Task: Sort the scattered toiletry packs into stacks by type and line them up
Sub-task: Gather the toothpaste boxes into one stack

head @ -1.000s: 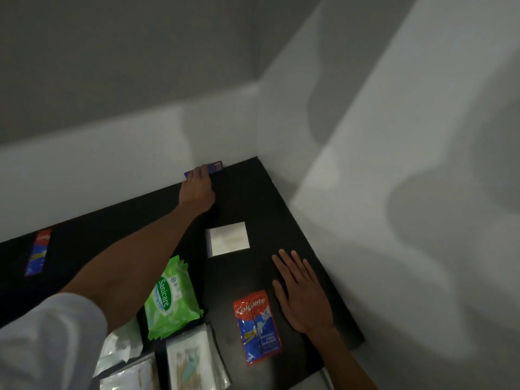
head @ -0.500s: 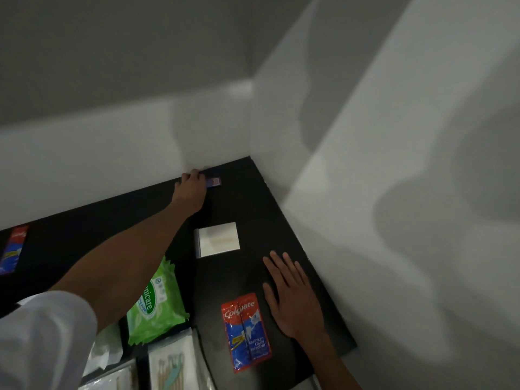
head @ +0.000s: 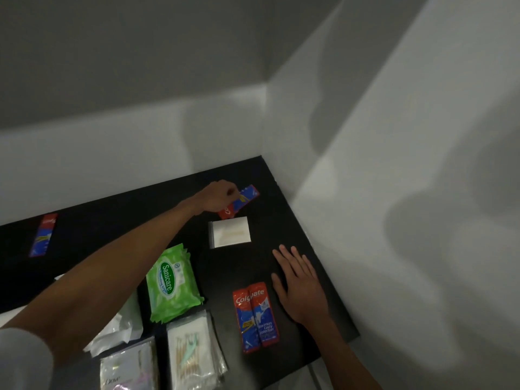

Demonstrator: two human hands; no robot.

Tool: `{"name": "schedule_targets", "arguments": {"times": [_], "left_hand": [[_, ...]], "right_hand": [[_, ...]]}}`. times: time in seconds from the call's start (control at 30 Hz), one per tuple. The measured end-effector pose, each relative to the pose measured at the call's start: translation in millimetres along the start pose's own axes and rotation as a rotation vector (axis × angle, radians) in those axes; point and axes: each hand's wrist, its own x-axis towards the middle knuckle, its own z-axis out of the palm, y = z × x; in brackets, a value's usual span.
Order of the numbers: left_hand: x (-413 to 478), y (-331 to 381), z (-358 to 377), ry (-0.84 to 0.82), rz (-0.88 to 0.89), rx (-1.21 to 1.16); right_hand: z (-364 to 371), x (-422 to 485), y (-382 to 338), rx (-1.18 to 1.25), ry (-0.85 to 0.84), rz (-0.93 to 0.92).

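Note:
My left hand (head: 218, 196) pinches a red and blue toothpaste sachet (head: 242, 201) and holds it just above the far part of the black table (head: 84, 229). Right below it lies a white flat pack (head: 231, 231). My right hand (head: 299, 280) rests flat and open on the table near the right edge. Beside it lie two red and blue Colgate sachets (head: 256, 316), side by side. One more toothpaste sachet (head: 43, 234) lies alone at the far left. A stack of green Sanicare wipes (head: 171, 282) sits under my left forearm.
Clear packs with cotton buds (head: 194, 353) and other clear and white packs (head: 129, 367) lie at the near edge. White walls close the table in at the back and on the right, meeting at a corner (head: 264, 122).
My left hand has lifted the toothpaste sachet from the back edge by the wall and drawn it nearer, toward the white pack. My right hand has stayed flat on the table.

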Motion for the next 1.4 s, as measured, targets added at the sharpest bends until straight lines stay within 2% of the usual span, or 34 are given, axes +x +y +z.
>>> {"name": "schedule_targets", "arguments": {"times": [0.2,0.33,0.4,0.47,0.63,0.73,0.87,0.93,1.13,1.23,1.4], "left_hand": [[-69,43,7,-0.115,0.13,-0.308],[-105,56,18,-0.16,0.225,-0.308],[-121,62,25,-0.185,0.272,-0.268],[-135,65,31,-0.223,0.324,-0.217],[-167,67,44,-0.315,0.263,-0.275],[-186,60,48,-0.293,0.139,-0.436],[-212,49,65,-0.114,-0.007,-0.667],[-217,45,81,0.001,-0.062,-0.692],[-211,26,124,0.215,-0.139,-0.52],[-205,21,134,0.22,-0.095,-0.268],[-199,16,139,0.169,-0.044,-0.132]], "right_hand": [[-21,9,-10,0.282,-0.02,0.096],[-62,15,-42,0.818,0.199,0.347],[-81,13,-58,1.162,0.22,0.402],[-96,8,-68,1.331,0.197,0.383],[-105,-22,-79,1.19,0.158,0.278],[-102,-44,-83,1.127,0.197,0.323],[-93,-79,-92,0.948,0.214,0.382],[-82,-95,-98,0.89,0.196,0.376],[-35,-129,-117,0.789,0.24,0.23],[-10,-136,-117,0.651,0.201,0.14],[13,-143,-114,0.33,0.177,-0.076]]}}
